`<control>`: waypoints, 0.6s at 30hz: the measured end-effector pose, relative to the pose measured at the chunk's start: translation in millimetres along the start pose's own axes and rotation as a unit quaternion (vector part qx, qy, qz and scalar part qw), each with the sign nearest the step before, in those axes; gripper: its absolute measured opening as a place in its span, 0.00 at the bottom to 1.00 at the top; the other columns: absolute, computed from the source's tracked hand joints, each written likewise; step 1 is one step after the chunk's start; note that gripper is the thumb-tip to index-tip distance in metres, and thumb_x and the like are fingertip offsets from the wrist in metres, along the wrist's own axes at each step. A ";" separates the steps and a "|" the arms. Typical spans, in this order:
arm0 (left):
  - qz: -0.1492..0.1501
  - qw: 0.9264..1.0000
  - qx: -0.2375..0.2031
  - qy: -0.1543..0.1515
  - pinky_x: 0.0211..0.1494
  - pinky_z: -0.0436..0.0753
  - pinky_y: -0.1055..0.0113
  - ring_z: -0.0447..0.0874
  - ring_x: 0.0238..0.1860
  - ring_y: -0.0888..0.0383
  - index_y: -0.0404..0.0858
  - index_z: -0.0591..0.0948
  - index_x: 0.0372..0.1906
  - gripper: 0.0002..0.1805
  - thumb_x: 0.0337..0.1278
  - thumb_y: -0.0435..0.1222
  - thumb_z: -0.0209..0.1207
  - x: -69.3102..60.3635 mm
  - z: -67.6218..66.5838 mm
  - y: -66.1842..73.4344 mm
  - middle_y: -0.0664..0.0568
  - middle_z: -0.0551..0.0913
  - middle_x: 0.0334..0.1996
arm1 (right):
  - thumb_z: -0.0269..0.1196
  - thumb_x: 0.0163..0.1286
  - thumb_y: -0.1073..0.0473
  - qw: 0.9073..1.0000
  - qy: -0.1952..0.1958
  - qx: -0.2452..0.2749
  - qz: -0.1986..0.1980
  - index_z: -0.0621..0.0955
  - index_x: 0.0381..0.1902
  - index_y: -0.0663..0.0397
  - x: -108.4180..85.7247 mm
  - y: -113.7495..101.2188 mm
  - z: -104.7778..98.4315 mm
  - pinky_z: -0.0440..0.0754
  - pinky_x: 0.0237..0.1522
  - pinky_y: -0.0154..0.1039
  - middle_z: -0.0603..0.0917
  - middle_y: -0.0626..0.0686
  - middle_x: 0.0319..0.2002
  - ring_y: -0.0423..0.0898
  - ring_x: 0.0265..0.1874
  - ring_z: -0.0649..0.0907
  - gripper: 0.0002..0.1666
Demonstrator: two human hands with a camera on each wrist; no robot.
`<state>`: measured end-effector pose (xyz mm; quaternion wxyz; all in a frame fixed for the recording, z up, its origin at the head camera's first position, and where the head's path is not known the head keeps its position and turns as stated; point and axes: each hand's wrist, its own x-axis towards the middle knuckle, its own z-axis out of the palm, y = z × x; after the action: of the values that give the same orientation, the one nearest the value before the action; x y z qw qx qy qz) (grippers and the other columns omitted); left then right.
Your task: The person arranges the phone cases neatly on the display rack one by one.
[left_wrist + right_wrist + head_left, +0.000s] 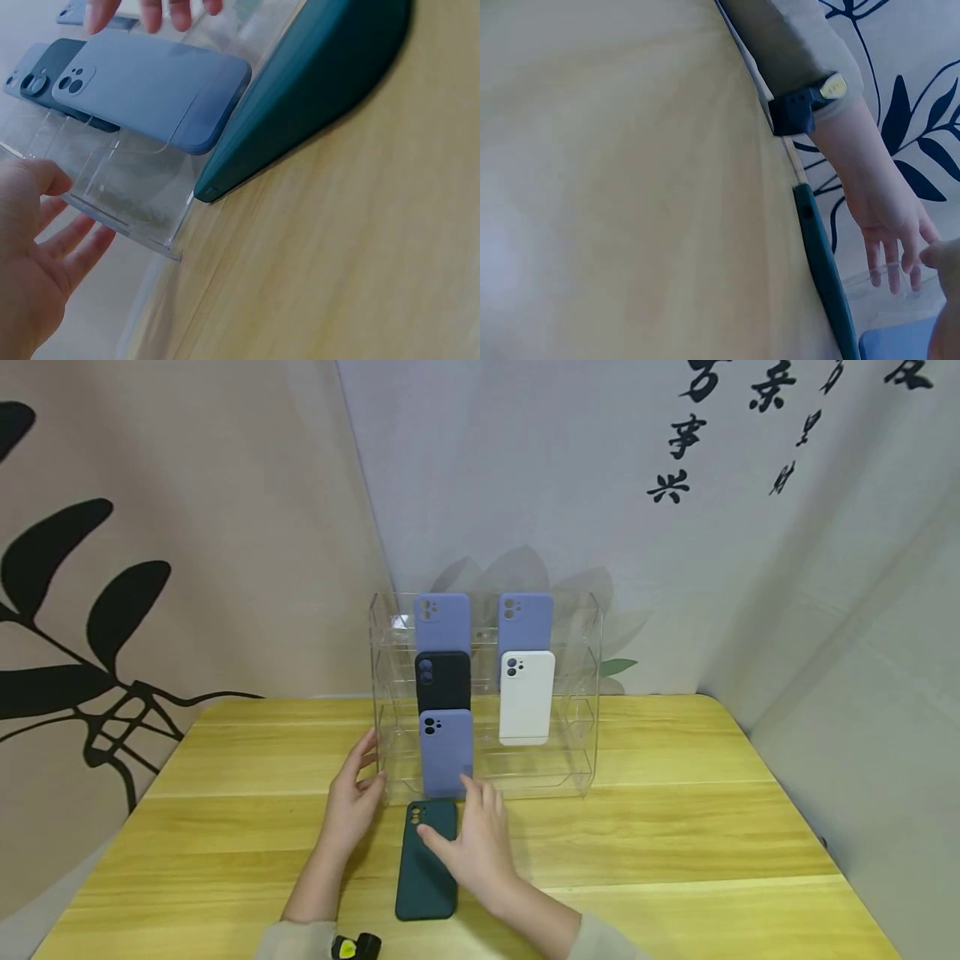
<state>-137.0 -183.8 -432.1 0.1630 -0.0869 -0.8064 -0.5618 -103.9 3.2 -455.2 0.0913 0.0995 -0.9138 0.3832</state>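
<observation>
A clear tiered display stand (536,785) holds several phone cases. My left hand (352,806) is at its left side panel, fingers fairly straight, fingertips touching or very near the clear plastic; the left wrist view shows the same hand (34,255) beside the panel's edge. On the bottom tier leans a lavender phone case (446,752). My right hand (483,843) has its fingertips at that case's lower right corner, with the thumb spread away to the left. Below the thumb, a dark green phone case (426,889) lies on the table before the stand.
A black case (442,681) and a lavender case (442,620) stand higher in the left column. To the right are a white case (525,697) and another lavender case (525,618). The wooden table (675,843) meets a printed curtain (480,468) behind.
</observation>
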 end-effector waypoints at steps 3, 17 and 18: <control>-0.001 1.000 0.000 -0.001 0.50 0.77 0.47 0.72 0.57 0.39 0.31 0.61 0.70 0.34 0.58 0.16 0.52 0.4 0.1 0.0 0.33 0.68 0.63 | 0.70 0.54 0.37 1.000 -0.024 -0.007 0.015 0.64 0.68 0.63 -4.9 0.9 2.1 0.70 0.54 0.53 0.68 0.60 0.59 0.55 0.56 0.68 0.53; -0.014 1.000 -0.001 -0.004 0.51 0.78 0.50 0.70 0.59 0.45 0.42 0.60 0.73 0.37 0.60 0.19 0.53 5.3 2.3 -33.9 0.40 0.67 0.66 | 0.68 0.51 0.32 0.996 -0.069 -0.054 0.025 0.67 0.66 0.69 -19.0 8.6 24.2 0.65 0.56 0.57 0.70 0.62 0.57 0.58 0.56 0.68 0.58; -0.013 1.000 -0.001 -0.003 0.51 0.78 0.50 0.71 0.59 0.45 0.42 0.60 0.73 0.37 0.60 0.19 0.53 5.2 2.2 -34.5 0.41 0.67 0.66 | 0.68 0.51 0.32 0.995 -0.070 -0.060 0.022 0.67 0.65 0.69 -19.5 8.7 25.5 0.64 0.56 0.57 0.70 0.62 0.57 0.58 0.56 0.67 0.58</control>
<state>-153.3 -194.2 -461.2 0.1531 -0.0788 -0.8073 -0.5645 -89.6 -7.0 -483.5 0.0244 0.1000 -0.9412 0.3216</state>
